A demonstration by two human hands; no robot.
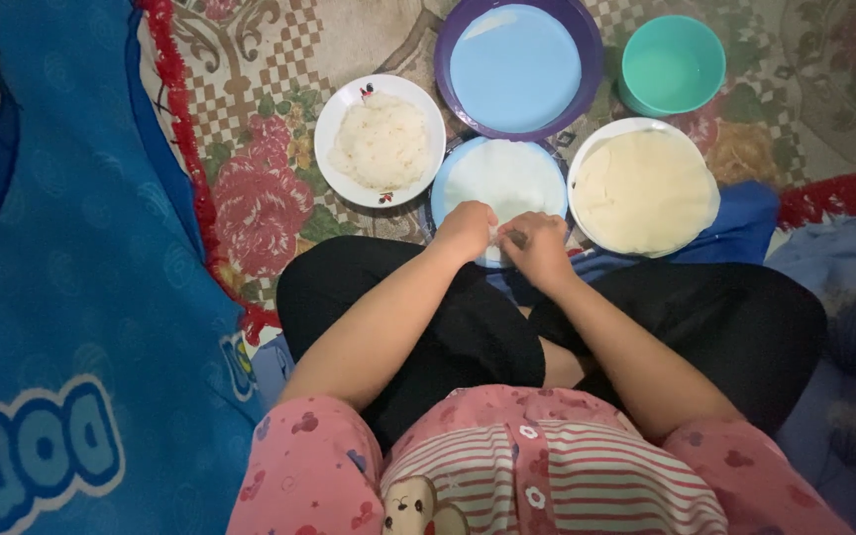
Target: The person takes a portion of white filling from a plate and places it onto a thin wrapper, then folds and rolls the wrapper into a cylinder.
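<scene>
small plate [379, 142]: white, heaped with white filling
blue plate [504, 183]: light blue under a pale white sheet
purple basin [518, 66]: purple rim, pale blue inside
bowl [672, 65]: teal green
large plate [644, 186]: white, stacked cream wrappers
carpet [260, 119]: beige checks, pink roses, red fringe
blanket [71, 297]: bright blue, white lettering
shirt [537, 471]: pink, striped, tiny prints
trousers [705, 317]: black

Floor covered by patterned carpet [260, 198] with red roses and beige checks, red fringed edge [182, 129] along a blue cartoon-print blanket [61, 297] at left, blue-grey floral bedding [849, 327] at right, dim indoor light
</scene>
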